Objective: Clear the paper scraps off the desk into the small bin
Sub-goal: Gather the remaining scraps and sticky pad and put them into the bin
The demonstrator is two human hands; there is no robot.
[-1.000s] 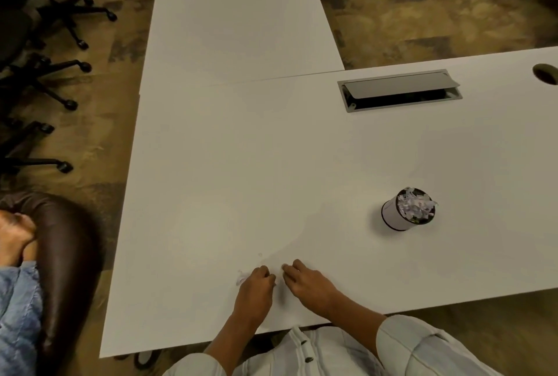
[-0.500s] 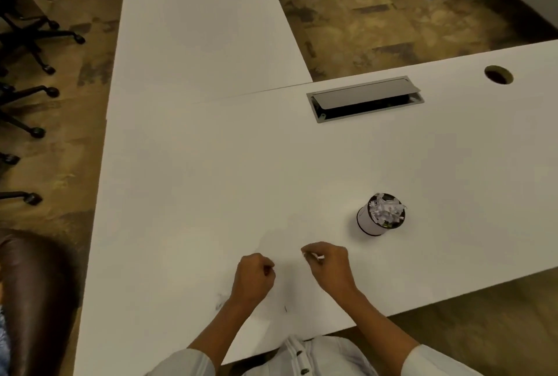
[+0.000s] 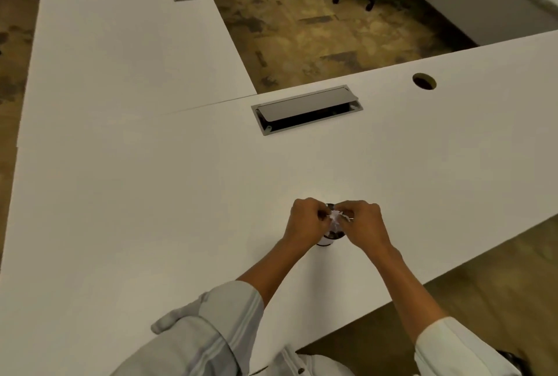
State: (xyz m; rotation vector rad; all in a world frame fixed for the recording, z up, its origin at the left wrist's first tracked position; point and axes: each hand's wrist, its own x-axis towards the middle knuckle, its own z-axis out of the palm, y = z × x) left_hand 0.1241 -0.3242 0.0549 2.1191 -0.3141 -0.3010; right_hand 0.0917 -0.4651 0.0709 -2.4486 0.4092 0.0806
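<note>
The small bin (image 3: pixel 327 239) is mostly hidden behind the two hands that meet above it; only part of its dark rim and a strip of its white wall show between the wrists. It stands on the white surface (image 3: pixel 151 209), near the person's edge. The paper scraps (image 3: pixel 335 218) appear as a small white tuft between the fingertips, right over the bin's mouth; how many pieces there are is too small to tell.

The left hand (image 3: pixel 308 223) has its fingers curled inward, its grip pinched on the scraps from the left. The right hand (image 3: pixel 362 224) mirrors it, fingers curled and pinching the same tuft from the right. Both forearms reach forward and converge, sleeves rolled up; the sleeves are cut off by the lower frame edge.

Farther back, a grey cable tray (image 3: pixel 306 109) with its flap lifted is set into the surface, and a round grommet hole (image 3: pixel 424 81) lies to its right.
</note>
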